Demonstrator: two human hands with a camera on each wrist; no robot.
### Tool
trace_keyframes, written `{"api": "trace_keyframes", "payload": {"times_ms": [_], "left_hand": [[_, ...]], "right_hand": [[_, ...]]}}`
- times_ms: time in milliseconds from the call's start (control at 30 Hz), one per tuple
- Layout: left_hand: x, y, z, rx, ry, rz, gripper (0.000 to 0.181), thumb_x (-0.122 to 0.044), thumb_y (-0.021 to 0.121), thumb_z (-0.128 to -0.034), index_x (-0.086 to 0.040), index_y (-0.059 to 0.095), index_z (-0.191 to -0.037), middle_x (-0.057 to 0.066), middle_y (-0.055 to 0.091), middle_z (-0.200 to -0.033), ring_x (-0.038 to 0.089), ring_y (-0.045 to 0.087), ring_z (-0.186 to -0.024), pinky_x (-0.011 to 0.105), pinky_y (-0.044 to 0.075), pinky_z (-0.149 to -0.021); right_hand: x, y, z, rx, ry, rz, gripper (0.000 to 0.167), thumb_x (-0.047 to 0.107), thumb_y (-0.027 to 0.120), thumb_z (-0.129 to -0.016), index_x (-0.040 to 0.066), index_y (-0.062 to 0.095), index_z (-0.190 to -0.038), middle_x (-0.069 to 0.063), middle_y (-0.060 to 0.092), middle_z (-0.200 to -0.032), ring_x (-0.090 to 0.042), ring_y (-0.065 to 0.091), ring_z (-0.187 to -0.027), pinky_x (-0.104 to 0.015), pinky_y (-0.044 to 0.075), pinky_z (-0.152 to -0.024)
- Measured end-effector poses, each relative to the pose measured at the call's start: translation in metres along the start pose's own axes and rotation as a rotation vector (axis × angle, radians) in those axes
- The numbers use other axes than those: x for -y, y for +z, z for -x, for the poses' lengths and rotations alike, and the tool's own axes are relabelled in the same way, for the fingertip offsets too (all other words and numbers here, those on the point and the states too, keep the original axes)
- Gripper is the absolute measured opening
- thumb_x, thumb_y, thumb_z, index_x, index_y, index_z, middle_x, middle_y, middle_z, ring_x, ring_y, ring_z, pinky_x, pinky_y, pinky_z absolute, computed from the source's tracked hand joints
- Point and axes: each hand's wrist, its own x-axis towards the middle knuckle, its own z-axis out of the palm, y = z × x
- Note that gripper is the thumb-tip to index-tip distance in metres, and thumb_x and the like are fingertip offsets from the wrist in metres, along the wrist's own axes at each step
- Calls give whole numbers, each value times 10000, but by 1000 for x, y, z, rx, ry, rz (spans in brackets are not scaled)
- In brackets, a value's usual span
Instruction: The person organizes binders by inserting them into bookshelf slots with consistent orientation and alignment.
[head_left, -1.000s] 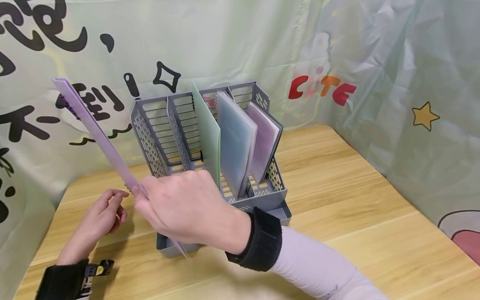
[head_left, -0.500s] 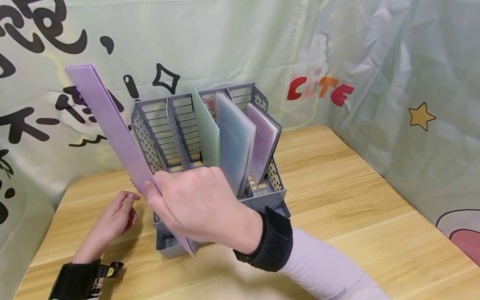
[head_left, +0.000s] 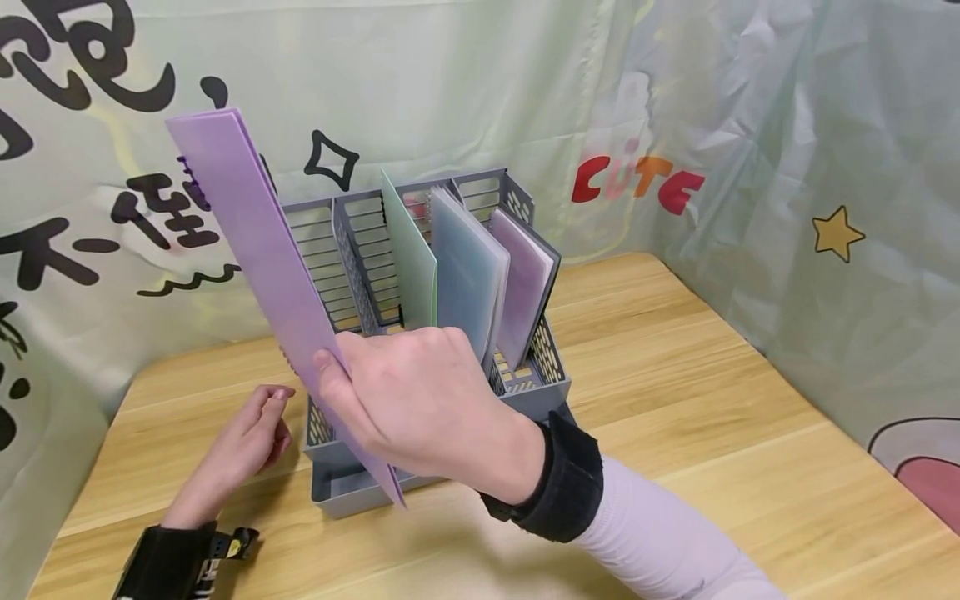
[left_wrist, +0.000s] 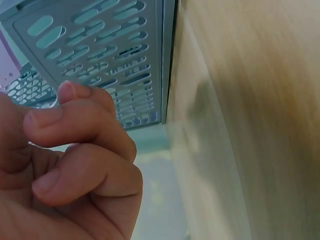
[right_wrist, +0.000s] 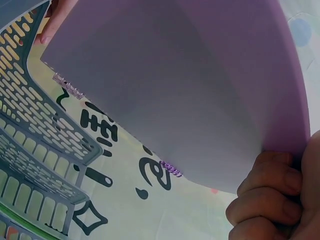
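Note:
My right hand (head_left: 427, 400) grips a purple spiral-bound notebook (head_left: 258, 225) by one edge, thumb on the near side and fingers curled behind. The notebook is tilted, its top leaning left, in front of a grey file rack (head_left: 542, 400). Its purple coil (right_wrist: 172, 169) shows in the right wrist view. My left hand (head_left: 251, 437) lies low beside the rack's left side, fingers loosely curled around nothing. In the rack stand a green notebook (head_left: 408, 250), a blue notebook (head_left: 468, 275) and a smaller purple notebook (head_left: 521, 283) with a dark cover behind it.
The rack has upright dividers and a low tray (head_left: 352, 492) along its front. It stands on a wooden table (head_left: 675, 400). A printed curtain (head_left: 465, 83) hangs behind and to the right of the table.
My right hand has moved right and turned the purple notebook so more of its cover faces the head view. My left hand has shifted right, closer to the rack.

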Motion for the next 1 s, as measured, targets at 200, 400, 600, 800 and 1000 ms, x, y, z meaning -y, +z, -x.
{"api": "trace_keyframes", "payload": {"times_ms": [200, 400, 600, 800, 1000], "left_hand": [[-4, 5, 0, 29, -8, 40, 693, -528, 227, -1172, -16, 324, -1629, 59, 574, -727, 163, 492, -550, 344, 414, -509], [-10, 9, 1, 54, -16, 44, 700, -566, 242, -1161, -76, 291, -1658, 68, 570, -713, 174, 501, -556, 353, 426, -516], [-14, 14, 1, 71, -35, 60, 766, -615, 242, -1144, -97, 223, -1709, 57, 548, -731, 186, 518, -594, 345, 452, -550], [-20, 19, 2, 90, -63, 31, 792, -613, 246, -1146, -89, 154, -1732, 76, 571, -751, 204, 557, -630, 343, 472, -560], [-24, 22, 3, 87, -68, -18, 832, -593, 252, -1153, 8, 119, -1711, 219, 671, -1086, 220, 603, -669, 331, 493, -626]], "right_hand": [[-3, -5, 1, 0, 4, -8, 421, 238, 597, -1037, 203, 449, -645, 101, 352, -532, -54, 314, -435, -219, 177, -424], [-7, -9, 3, 6, 12, -17, 410, 232, 592, -1041, 205, 456, -655, 101, 354, -537, -58, 318, -432, -222, 174, -425], [-11, -12, 5, -6, 13, -19, 409, 228, 552, -1053, 207, 458, -656, 103, 354, -538, -62, 321, -424, -229, 194, -421], [-16, -15, 7, -20, 19, -24, 423, 230, 523, -1066, 202, 461, -648, 98, 340, -537, -70, 316, -427, -230, 180, -429], [-20, -18, 8, -29, 32, -35, 446, 225, 514, -1069, 193, 437, -631, 95, 322, -536, -67, 294, -433, -220, 166, -436]]}}
